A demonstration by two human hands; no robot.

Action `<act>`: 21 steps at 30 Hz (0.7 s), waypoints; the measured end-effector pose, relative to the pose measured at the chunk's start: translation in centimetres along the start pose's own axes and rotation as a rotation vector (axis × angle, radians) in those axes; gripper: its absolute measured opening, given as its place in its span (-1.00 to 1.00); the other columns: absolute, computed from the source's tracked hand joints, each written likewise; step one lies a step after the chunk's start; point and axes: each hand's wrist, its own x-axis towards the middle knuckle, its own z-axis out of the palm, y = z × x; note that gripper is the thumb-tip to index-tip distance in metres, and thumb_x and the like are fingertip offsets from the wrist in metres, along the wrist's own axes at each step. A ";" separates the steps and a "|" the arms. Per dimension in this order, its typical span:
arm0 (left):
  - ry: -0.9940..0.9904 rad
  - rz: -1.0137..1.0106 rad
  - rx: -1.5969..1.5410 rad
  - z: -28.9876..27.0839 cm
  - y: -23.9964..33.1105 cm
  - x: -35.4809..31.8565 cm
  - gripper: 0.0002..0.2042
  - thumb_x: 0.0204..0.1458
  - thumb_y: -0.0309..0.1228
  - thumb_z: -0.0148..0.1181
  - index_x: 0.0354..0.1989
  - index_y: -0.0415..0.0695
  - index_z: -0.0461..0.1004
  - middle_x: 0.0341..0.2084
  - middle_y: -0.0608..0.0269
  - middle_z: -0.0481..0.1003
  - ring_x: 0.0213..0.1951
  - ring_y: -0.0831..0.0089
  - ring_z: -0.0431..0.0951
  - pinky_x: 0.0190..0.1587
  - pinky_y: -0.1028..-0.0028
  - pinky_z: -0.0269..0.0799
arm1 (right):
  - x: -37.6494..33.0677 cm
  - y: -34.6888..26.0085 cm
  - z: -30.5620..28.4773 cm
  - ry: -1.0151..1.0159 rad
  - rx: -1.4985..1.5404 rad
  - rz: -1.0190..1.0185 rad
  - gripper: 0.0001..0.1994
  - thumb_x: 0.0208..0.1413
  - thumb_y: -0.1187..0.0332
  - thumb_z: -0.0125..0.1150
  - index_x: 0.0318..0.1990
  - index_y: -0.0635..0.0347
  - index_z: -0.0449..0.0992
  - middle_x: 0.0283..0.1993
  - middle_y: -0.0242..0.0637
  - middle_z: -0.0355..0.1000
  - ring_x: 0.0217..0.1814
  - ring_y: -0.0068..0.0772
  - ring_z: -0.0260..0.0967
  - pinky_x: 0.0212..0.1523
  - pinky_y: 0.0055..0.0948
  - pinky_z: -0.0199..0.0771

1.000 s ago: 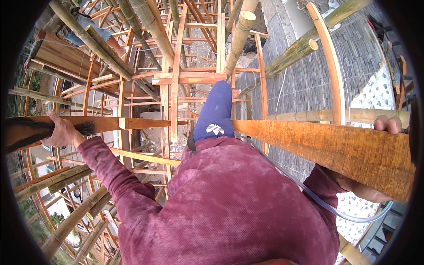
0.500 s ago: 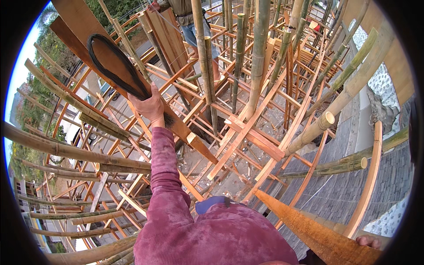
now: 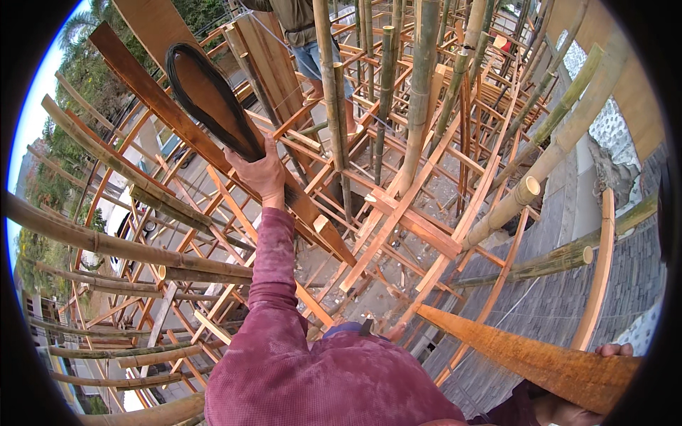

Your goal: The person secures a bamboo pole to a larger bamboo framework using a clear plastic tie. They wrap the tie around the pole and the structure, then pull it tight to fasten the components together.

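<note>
My left hand (image 3: 257, 172), at the end of a maroon sleeve, is closed round a looped bundle of black wire (image 3: 238, 139). The loop stretches up and left from my fist, and the loose ends come out below it. Behind the bundle runs a long brown board (image 3: 153, 96). At the lower right, my right hand (image 3: 568, 410) grips a rusty orange handsaw (image 3: 511, 348) near its wide end. The fingertips show over the upper edge of the blade, and its narrow tip points left toward the middle.
Upright bamboo poles (image 3: 419, 99) rise ahead through a lattice of timber battens (image 3: 405, 206). Several bamboo poles (image 3: 128, 238) cross at left. Another person (image 3: 309, 60) stands on the framework ahead. Grey stone tiling (image 3: 547, 305) slopes at right, beside a bamboo end (image 3: 529, 188).
My left hand has shifted rightward with the wire bundle. The handsaw has moved slightly right, and more of my right hand shows. The view has also shifted a little.
</note>
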 end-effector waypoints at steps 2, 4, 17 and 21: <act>0.062 -0.034 0.007 -0.1 2.0 -1.1 -0.22 -0.05 -0.12 0.38 0.26 -0.30 0.18 0.06 -0.15 0.37 0.07 0.03 0.41 0.14 0.21 0.29 | 0.5 -0.3 -1.3 0.010 0.122 0.144 -0.07 0.18 -0.37 -0.34 0.32 0.43 0.00 0.15 0.01 0.24 0.14 -0.15 0.31 0.23 -0.27 0.32; 0.098 -0.109 -0.137 0.3 3.7 -2.2 -0.36 -0.09 -0.34 0.39 0.18 -0.26 0.28 -0.04 -0.01 0.45 0.00 0.19 0.45 0.08 0.30 0.31 | 0.7 -0.2 -1.0 0.060 0.119 0.190 -0.05 0.17 -0.42 -0.45 0.31 0.41 0.04 0.17 0.02 0.21 0.14 -0.15 0.32 0.19 -0.23 0.36; -0.251 -0.079 -0.157 -2.9 2.0 -1.4 -0.19 -0.08 -0.22 0.38 0.26 -0.35 0.06 0.11 -0.23 0.25 0.14 0.06 0.30 0.21 0.23 0.19 | 1.0 0.9 1.4 0.198 0.037 0.281 -0.13 0.19 -0.40 -0.49 0.33 0.20 0.12 0.16 -0.08 0.29 0.12 -0.20 0.37 0.17 -0.24 0.38; -0.314 -0.019 -0.187 -1.9 3.0 -2.0 -0.13 -0.08 -0.18 0.38 0.29 -0.38 -0.02 0.15 -0.30 0.19 0.19 -0.01 0.25 0.25 0.20 0.14 | 0.8 -0.4 2.3 0.269 0.096 0.341 -0.15 0.22 -0.37 -0.51 0.29 0.24 0.16 0.16 -0.04 0.31 0.12 -0.13 0.37 0.18 -0.20 0.39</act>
